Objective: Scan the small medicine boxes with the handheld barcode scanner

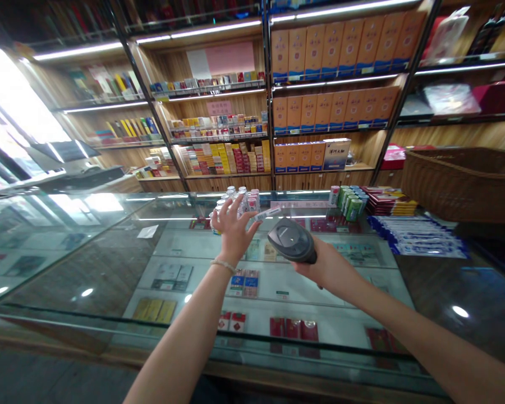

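Observation:
My left hand [234,231] reaches over the glass counter, its thumb and index finger closed on a small white strip with a barcode [268,214]. Its other fingers are spread in front of a cluster of small white-capped bottles [230,191]; whether they touch the bottles I cannot tell. To the right, my right hand [320,264] is wrapped round the handle of a dark grey barcode scanner [292,240]. The scanner's head points up and left, close to the strip. My right fingers are partly hidden behind it.
Green and pink cans [352,206], red packs [389,197] and blue-white packets [418,235] lie on the counter's right, beside a wicker basket [463,179]. A white paper [147,232] lies left. Under the glass [185,303] are cigarette packs. Stocked shelves [219,137] stand behind.

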### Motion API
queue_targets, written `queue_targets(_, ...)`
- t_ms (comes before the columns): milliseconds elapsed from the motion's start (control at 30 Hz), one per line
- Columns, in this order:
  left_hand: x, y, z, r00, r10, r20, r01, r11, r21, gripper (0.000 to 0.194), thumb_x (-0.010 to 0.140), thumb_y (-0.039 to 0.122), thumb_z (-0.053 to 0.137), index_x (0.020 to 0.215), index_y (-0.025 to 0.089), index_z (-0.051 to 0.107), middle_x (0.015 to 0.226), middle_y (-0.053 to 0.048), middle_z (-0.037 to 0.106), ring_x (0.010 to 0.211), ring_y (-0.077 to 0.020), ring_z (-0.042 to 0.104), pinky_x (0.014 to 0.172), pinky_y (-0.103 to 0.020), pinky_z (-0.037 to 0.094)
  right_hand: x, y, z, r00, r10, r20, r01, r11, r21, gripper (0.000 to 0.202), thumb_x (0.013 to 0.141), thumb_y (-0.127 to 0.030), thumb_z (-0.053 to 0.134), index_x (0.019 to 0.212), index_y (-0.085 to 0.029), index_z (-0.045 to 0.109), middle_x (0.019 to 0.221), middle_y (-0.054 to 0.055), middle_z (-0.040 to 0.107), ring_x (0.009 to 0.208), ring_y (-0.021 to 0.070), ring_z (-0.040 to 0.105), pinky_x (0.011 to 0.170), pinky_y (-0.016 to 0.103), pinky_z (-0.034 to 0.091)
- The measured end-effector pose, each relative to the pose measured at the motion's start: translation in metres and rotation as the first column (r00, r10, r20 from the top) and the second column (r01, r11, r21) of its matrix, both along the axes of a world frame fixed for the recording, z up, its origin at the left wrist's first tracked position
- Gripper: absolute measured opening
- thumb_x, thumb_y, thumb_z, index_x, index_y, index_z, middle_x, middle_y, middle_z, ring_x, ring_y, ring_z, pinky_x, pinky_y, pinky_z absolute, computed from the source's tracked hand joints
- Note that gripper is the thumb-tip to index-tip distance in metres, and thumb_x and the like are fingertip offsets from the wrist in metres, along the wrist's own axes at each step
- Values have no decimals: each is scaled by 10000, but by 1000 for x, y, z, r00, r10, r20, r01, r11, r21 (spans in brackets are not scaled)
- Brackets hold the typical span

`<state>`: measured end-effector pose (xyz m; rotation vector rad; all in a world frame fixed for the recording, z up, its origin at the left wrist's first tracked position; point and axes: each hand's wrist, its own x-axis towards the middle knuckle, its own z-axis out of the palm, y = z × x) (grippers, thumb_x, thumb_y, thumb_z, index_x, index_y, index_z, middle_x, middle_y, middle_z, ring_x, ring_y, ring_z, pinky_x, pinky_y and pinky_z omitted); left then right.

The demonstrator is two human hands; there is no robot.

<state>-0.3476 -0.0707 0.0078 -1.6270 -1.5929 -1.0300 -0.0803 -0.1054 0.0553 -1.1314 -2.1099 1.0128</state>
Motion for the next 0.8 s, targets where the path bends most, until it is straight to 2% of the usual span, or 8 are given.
queue_targets(133, -1, 1, -1, 1000, 2, -26, -2, 1000, 17, 170, 886, 478, 748, 978, 337, 777, 1553, -27, 567, 1468, -331, 423, 1248, -574, 130, 0, 4, -4, 1000, -4, -9, 4, 999, 39, 530, 780, -259, 686, 1299, -215, 583, 891, 41, 769, 640, 192, 660, 566, 271, 452)
queue_targets(267, -2, 2, -2, 1000, 0, -26, 0, 1000, 7, 178, 882, 484, 750, 979, 336, 773, 1562, -25, 558, 1471, -329, 419, 1256, -568, 103, 1, 10, -10, 1000, -23, -1, 23, 991, 131, 547, 763, -293, 745, 1275, -254, 557, 944, 44, 773, 810, 245, 719, 637, 282, 465)
queue_targets(400, -2, 3, -2, 1000, -8, -28, 9, 1000, 11, 168, 886, 473, 746, 982, 337, 767, 1564, -23, 555, 1472, -331, 417, 1253, -577, 121, 3, 13, -8, 992, -77, 103, 60, 985, 160, 520, 802, -374, 739, 1252, -246, 511, 993, 72, 771, 876, 287, 737, 660, 289, 446)
queue_targets(500, -1, 3, -2, 999, -11, -35, 12, 1000, 27, 162, 884, 468, 749, 975, 335, 767, 1556, -30, 561, 1463, -334, 423, 1238, -587, 164, 6, 15, -6, 975, -121, 186, 86, 979, 185, 573, 819, -360, 707, 1310, -236, 440, 1062, 100, 768, 896, 307, 743, 656, 288, 419)
queue_targets(633, 0, 4, -1, 999, -13, -40, 14, 999, 29, 158, 879, 462, 758, 967, 331, 765, 1553, -36, 562, 1461, -338, 420, 1228, -601, 174, 12, 21, -6, 963, -84, 257, 23, 972, 232, 623, 833, -302, 657, 1375, -229, 358, 1133, 113, 765, 882, 286, 748, 661, 289, 415)
queue_targets(800, 0, 5, -2, 999, -22, -44, 23, 1000, 21, 175, 895, 478, 739, 985, 331, 771, 1552, -34, 563, 1459, -345, 419, 1236, -602, 140, 17, 29, -10, 936, -109, 334, -1, 950, 312, 629, 856, -285, 653, 1409, -200, 363, 1259, 167, 730, 980, 317, 751, 721, 327, 446)
